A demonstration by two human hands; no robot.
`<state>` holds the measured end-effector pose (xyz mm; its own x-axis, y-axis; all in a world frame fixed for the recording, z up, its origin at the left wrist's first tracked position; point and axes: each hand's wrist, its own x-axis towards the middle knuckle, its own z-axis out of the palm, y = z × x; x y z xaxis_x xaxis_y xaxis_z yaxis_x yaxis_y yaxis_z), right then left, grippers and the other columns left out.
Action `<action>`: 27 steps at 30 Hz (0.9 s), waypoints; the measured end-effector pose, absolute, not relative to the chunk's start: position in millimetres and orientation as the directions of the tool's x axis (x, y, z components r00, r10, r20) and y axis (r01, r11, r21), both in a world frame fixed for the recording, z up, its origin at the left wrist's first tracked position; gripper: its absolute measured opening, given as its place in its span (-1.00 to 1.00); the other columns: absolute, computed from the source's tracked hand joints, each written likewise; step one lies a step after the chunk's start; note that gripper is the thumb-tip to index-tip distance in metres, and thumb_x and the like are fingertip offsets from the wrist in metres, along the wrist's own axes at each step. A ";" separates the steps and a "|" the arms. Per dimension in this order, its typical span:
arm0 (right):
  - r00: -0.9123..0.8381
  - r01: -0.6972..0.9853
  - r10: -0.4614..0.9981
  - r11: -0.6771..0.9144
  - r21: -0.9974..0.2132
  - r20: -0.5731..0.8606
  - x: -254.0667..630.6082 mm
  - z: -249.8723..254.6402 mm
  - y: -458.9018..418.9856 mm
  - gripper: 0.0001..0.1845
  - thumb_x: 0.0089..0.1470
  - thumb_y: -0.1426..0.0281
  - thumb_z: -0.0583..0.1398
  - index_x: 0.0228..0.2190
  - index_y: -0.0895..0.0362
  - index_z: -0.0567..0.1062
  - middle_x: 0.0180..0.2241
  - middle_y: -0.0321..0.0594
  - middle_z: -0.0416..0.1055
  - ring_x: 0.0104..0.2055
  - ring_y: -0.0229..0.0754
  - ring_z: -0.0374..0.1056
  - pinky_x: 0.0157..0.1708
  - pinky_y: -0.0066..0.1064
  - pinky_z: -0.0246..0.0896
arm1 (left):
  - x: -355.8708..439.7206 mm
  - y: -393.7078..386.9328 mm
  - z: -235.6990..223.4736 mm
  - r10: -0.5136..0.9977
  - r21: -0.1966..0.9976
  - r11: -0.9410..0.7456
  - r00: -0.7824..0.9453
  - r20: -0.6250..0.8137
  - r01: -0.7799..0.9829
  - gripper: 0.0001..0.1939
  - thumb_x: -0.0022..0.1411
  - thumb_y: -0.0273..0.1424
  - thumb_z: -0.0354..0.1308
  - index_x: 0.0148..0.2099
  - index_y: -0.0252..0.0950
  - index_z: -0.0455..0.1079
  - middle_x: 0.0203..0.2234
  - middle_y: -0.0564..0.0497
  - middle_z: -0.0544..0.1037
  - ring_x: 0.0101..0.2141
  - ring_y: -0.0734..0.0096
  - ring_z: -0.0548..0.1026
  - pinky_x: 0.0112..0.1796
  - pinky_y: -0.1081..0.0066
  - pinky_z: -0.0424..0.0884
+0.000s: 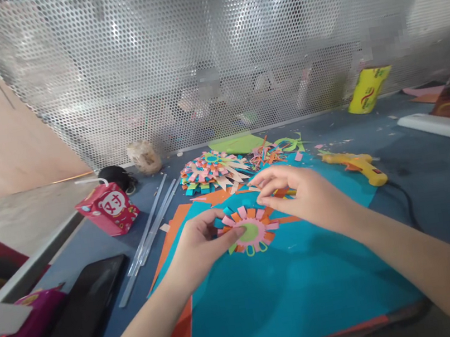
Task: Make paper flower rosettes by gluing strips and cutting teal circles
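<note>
A paper flower rosette [251, 232], with a light green centre and a ring of pink and orange looped strips, is pinched in my left hand [202, 244], the thumb lying over its centre. A couple of green loops show along its lower edge, and blue strips at its top. My right hand [296, 189] hovers at the flower's upper right, thumb and fingertips drawn together; whatever is between them is too small to make out. Below both hands lies a large blue paper sheet [293, 288]. Beyond them rests a layered rosette [213, 167] with pale ribbon tails.
A yellow glue gun [355, 165] with its cable lies at right. Clear glue sticks [150, 230], a red drink carton [108, 208] and a black phone [89, 307] are at left. Paper scraps [267, 155] are behind; a perforated metal panel [174, 52] bounds the table.
</note>
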<state>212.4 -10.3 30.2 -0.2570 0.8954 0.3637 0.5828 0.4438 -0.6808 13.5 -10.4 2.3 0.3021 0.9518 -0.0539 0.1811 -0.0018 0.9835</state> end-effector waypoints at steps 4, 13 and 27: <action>-0.272 0.529 0.895 0.445 -0.723 0.352 212.3 31.7 -10.4 -0.77 -0.05 0.43 0.17 -0.25 0.07 0.39 -0.43 -0.36 0.53 -0.30 -0.22 0.43 -0.36 -0.43 0.27 | 13.8 -11.1 3.0 0.951 0.987 0.000 0.306 -0.050 0.162 -0.77 -0.08 -0.33 0.27 -0.43 -0.33 0.29 -0.56 0.09 0.44 -0.55 0.53 0.39 -0.53 0.51 0.26; -0.263 0.573 0.910 0.414 -0.708 0.320 213.6 31.4 -9.4 -0.73 -0.06 0.42 0.17 -0.22 0.05 0.39 -0.40 -0.35 0.52 -0.32 -0.19 0.41 -0.44 -0.42 0.26 | 13.1 -11.6 1.6 0.952 0.986 0.001 0.301 -0.053 0.169 -0.74 -0.08 -0.31 0.27 -0.43 -0.33 0.27 -0.57 0.08 0.44 -0.57 0.51 0.39 -0.55 0.49 0.27; -0.262 0.569 0.911 0.413 -0.711 0.320 213.8 31.5 -8.8 -0.71 -0.08 0.41 0.19 -0.23 0.06 0.38 -0.41 -0.33 0.52 -0.33 -0.19 0.42 -0.43 -0.41 0.27 | 12.8 -12.1 3.5 0.957 0.981 -0.026 0.288 -0.032 0.193 -0.76 -0.10 -0.32 0.27 -0.42 -0.34 0.32 -0.53 0.06 0.44 -0.53 0.50 0.38 -0.52 0.49 0.28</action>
<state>213.8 -8.8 31.5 -0.2619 0.9106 0.3196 0.5692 0.4132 -0.7108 12.8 -12.1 3.5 0.2883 0.9570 -0.0317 0.1931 -0.0256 0.9808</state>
